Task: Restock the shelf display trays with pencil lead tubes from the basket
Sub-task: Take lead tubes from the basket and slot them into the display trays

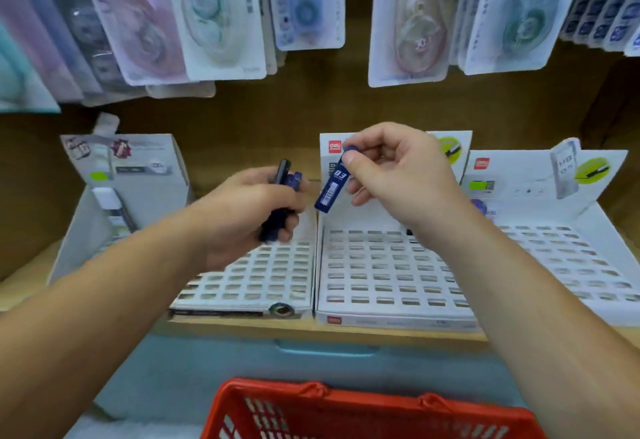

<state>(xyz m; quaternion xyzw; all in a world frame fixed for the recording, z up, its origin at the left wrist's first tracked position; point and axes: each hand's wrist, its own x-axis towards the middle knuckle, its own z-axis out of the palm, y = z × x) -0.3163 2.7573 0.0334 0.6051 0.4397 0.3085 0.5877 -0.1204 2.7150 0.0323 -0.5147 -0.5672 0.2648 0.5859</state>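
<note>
My right hand (398, 175) pinches the cap end of a blue pencil lead tube (332, 185) marked 0.3, hanging tilted above the back of the middle white display tray (381, 275). My left hand (252, 210) grips a small bundle of dark and blue lead tubes (282, 196) above the left display tray (263, 279). Both trays show rows of empty slots. The red basket (363, 411) sits at the bottom edge, below both arms; its contents are hidden.
A third slotted white tray (571, 258) stands at the right. Blister packs of correction tape (207, 15) hang in rows above the trays. The wooden shelf edge (311, 329) runs in front of the trays, with a pale blue surface below it.
</note>
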